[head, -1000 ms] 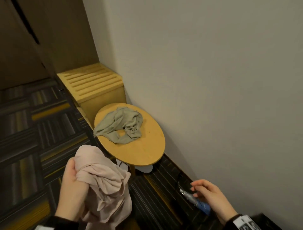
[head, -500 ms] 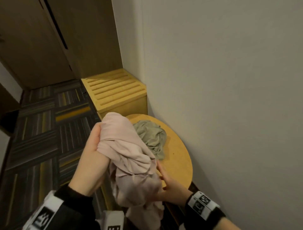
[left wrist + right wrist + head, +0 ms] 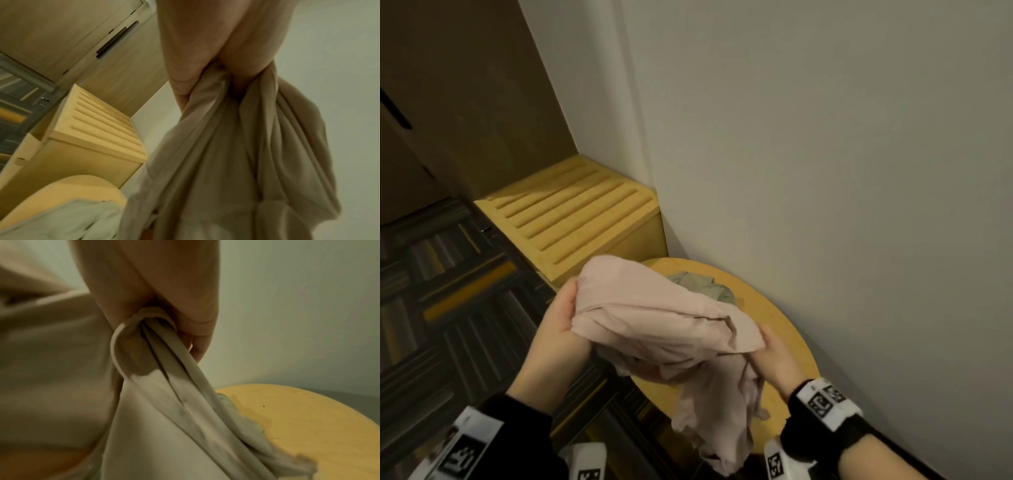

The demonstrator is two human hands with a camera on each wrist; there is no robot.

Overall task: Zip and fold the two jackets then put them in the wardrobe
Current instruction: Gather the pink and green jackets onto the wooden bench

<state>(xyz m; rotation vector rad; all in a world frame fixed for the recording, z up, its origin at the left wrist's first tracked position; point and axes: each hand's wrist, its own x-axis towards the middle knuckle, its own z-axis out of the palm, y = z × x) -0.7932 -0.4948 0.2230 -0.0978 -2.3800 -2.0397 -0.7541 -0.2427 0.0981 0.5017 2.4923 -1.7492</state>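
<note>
A person's left hand and right hand each grip a bunched pink jacket, fingers curled into the cloth, above a round tabletop. A crumpled green jacket lies on the tabletop's far side, near a slatted wooden box.

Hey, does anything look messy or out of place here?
Yes. The green jacket lies crumpled on the round table, unfolded. The pink jacket is bunched between both hands, left hand and right hand.

We saw dim, warm indoor light, a pale wall evenly lit without glare, dark floor in murky shadow, straight edges bowed by the wide lens, both wrist views soft and smeared, close fabric out of focus.
</note>
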